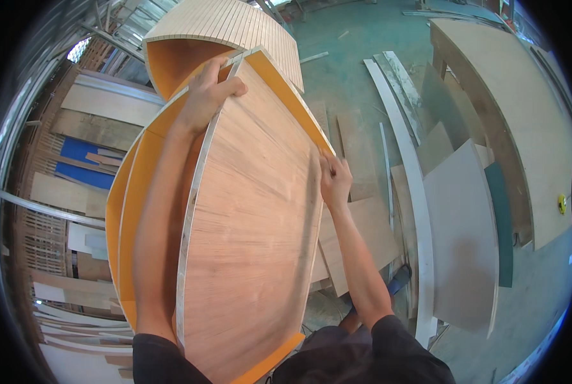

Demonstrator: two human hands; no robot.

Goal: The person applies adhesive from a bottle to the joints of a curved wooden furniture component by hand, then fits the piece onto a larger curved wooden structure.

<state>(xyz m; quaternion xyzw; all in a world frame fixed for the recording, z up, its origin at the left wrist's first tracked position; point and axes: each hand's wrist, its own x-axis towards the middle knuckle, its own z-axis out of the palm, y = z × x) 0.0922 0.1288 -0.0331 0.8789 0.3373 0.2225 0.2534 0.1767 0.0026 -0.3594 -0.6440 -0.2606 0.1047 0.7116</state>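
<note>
A large plywood panel with pale edges stands tilted in front of me, beside orange-faced curved boards. My left hand is closed over its upper left edge, the thumb lying on the near face. On the right edge, next to an orange strip, my right hand has its fingers bent round the rim. Part of these fingers is hidden. Where the panel meets the orange boards is partly covered by my left forearm.
Behind the panel stands a curved slatted wooden form with an orange inside. Long white strips and a grey board lie to the right. A large bench-like board carries a yellow tape measure. Stacked boards line the left.
</note>
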